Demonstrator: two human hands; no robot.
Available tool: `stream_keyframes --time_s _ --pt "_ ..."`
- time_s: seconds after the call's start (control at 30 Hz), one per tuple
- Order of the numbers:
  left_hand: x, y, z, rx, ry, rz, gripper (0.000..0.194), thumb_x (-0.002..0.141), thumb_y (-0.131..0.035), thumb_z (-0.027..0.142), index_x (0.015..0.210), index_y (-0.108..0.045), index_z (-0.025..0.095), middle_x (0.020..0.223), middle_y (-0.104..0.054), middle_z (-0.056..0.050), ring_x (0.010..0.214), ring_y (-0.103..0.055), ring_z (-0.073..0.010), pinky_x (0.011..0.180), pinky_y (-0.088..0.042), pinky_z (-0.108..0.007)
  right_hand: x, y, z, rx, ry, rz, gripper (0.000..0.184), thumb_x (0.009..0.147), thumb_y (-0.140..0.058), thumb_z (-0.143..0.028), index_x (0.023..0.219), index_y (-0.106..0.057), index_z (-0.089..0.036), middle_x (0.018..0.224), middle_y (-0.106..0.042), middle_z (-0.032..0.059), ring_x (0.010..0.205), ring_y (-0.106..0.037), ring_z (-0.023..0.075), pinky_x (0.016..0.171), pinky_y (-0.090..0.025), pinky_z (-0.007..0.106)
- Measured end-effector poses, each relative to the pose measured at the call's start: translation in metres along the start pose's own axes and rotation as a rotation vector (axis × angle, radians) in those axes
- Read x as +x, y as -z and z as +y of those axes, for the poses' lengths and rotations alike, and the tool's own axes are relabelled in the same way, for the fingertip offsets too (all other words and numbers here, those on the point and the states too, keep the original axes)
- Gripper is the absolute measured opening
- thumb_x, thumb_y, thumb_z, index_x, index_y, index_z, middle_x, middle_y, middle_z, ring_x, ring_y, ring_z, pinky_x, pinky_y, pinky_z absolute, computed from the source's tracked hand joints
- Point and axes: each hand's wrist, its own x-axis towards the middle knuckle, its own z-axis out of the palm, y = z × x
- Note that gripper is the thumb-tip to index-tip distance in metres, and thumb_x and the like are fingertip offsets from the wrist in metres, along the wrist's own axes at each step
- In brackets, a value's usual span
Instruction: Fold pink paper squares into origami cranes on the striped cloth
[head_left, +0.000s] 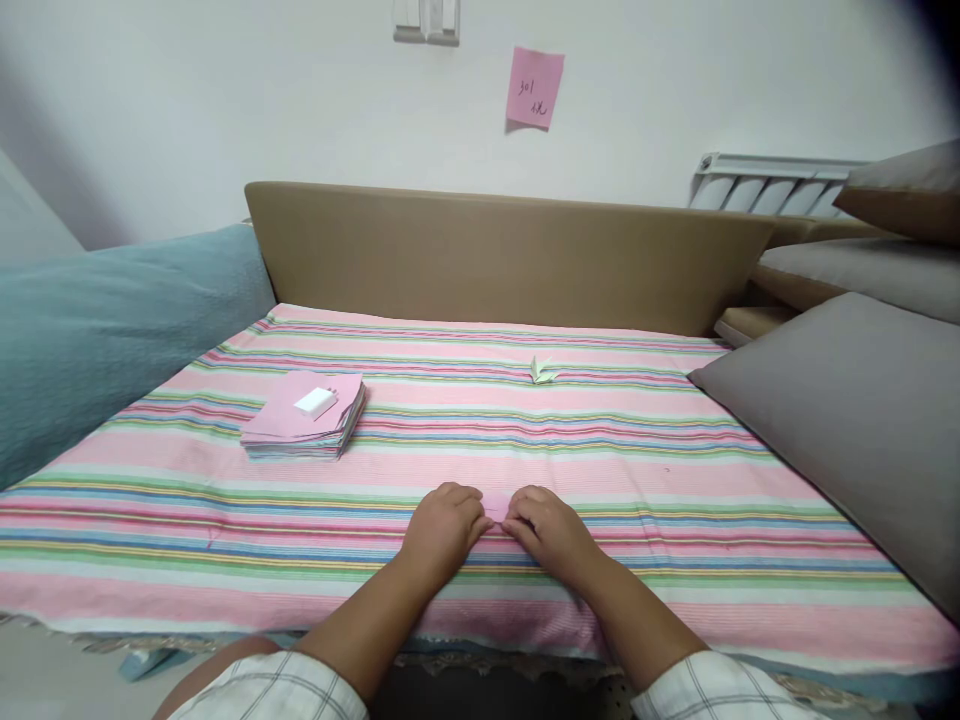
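A small pink piece of paper (496, 506) lies low over the striped cloth, between my two hands. My left hand (448, 525) pinches its left edge with thumb and fingers. On the right edge, my right hand (549, 530) grips the paper in the same way. The fingers cover both sides of the paper, so only its middle shows. Farther back on the cloth stands a pale green folded paper figure (541, 371) with pointed tips, apart from both hands.
A stack of coloured paper sheets (300, 415) sits on the left, with a white charger plug (316, 402) on top. Grey cushions (847, 430) pile up at the right. A brown backrest (495, 255) runs behind the striped cloth (450, 440); a teal cushion (127, 330) borders the left.
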Motion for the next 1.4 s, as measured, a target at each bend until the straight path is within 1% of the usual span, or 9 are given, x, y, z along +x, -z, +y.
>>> stream_keyframes --time_s 0.1,0.27,0.57,0.73,1.07,1.17,1.27,1.3,1.4 --pt "0.001 0.002 0.001 -0.038 0.041 -0.007 0.013 0.081 -0.059 0.028 0.073 -0.063 0.018 0.098 -0.067 -0.005 0.089 -0.058 -0.0201 0.081 -0.045 -0.036 0.001 -0.001 0.0 0.016 -0.02 0.012 0.012 0.084 -0.055 -0.022 0.073 -0.059 -0.019 0.079 -0.058 0.003 0.078 -0.052 0.0167 0.072 -0.042 0.03" --pt "0.004 0.003 0.003 -0.101 0.094 0.001 0.012 0.079 -0.06 0.025 0.069 -0.062 0.019 0.097 -0.067 -0.004 0.089 -0.058 -0.0194 0.082 -0.043 -0.035 0.004 -0.001 -0.002 0.008 -0.064 0.023 0.015 0.084 -0.055 -0.022 0.07 -0.058 -0.018 0.077 -0.057 0.0032 0.077 -0.051 0.0167 0.072 -0.041 0.03" --pt "0.005 0.005 0.005 -0.133 0.167 -0.007 0.012 0.077 -0.061 0.023 0.065 -0.06 0.019 0.097 -0.066 -0.004 0.089 -0.057 -0.0199 0.081 -0.043 -0.035 0.008 -0.005 -0.001 0.023 -0.136 0.028 0.014 0.079 -0.058 -0.021 0.065 -0.058 -0.018 0.075 -0.055 0.0023 0.076 -0.051 0.0161 0.069 -0.041 0.027" --pt "0.006 0.004 0.006 -0.129 0.181 -0.001 0.012 0.075 -0.062 0.021 0.064 -0.059 0.019 0.096 -0.066 -0.004 0.089 -0.056 -0.0199 0.081 -0.043 -0.035 0.01 -0.005 -0.004 0.018 -0.163 0.033 0.016 0.077 -0.057 -0.019 0.061 -0.057 -0.018 0.072 -0.054 0.002 0.073 -0.051 0.0158 0.067 -0.041 0.027" --pt "0.009 0.003 0.007 -0.094 0.209 -0.038 0.013 0.073 -0.064 0.022 0.062 -0.058 0.018 0.094 -0.065 -0.003 0.087 -0.055 -0.0192 0.08 -0.041 -0.033 0.012 -0.007 -0.007 0.005 -0.208 0.033 0.017 0.072 -0.06 -0.016 0.058 -0.052 -0.018 0.069 -0.052 0.0015 0.07 -0.049 0.0159 0.063 -0.038 0.026" --pt "0.01 0.003 0.008 -0.072 0.206 -0.047 0.013 0.073 -0.064 0.022 0.063 -0.057 0.018 0.09 -0.064 -0.004 0.086 -0.054 -0.0194 0.079 -0.041 -0.032 0.011 -0.007 -0.005 0.024 -0.204 0.04 0.013 0.072 -0.061 -0.017 0.062 -0.053 -0.018 0.071 -0.052 0.0014 0.072 -0.049 0.0162 0.064 -0.038 0.027" --pt "0.01 0.002 0.008 -0.065 0.208 -0.056 0.013 0.073 -0.064 0.022 0.063 -0.056 0.018 0.087 -0.063 -0.004 0.086 -0.054 -0.0196 0.078 -0.04 -0.032 0.01 -0.005 -0.003 0.068 -0.188 0.036 0.006 0.073 -0.061 -0.017 0.073 -0.055 -0.019 0.077 -0.056 0.0017 0.077 -0.05 0.0171 0.069 -0.04 0.029" --pt "0.01 0.002 0.008 -0.068 0.21 -0.053 0.013 0.072 -0.064 0.022 0.063 -0.055 0.018 0.086 -0.063 -0.003 0.086 -0.054 -0.0195 0.078 -0.04 -0.032 0.01 -0.004 -0.003 0.088 -0.189 0.029 0.005 0.074 -0.06 -0.017 0.076 -0.056 -0.019 0.08 -0.057 0.0019 0.079 -0.051 0.0174 0.071 -0.041 0.029" --pt "0.01 0.003 0.007 -0.095 0.221 -0.043 0.011 0.072 -0.064 0.022 0.066 -0.055 0.019 0.08 -0.061 -0.002 0.081 -0.053 -0.0184 0.075 -0.039 -0.03 0.011 -0.002 -0.003 0.143 -0.214 0.009 0.012 0.074 -0.06 -0.015 0.086 -0.06 -0.02 0.084 -0.058 0.0029 0.083 -0.052 0.0177 0.075 -0.042 0.031"
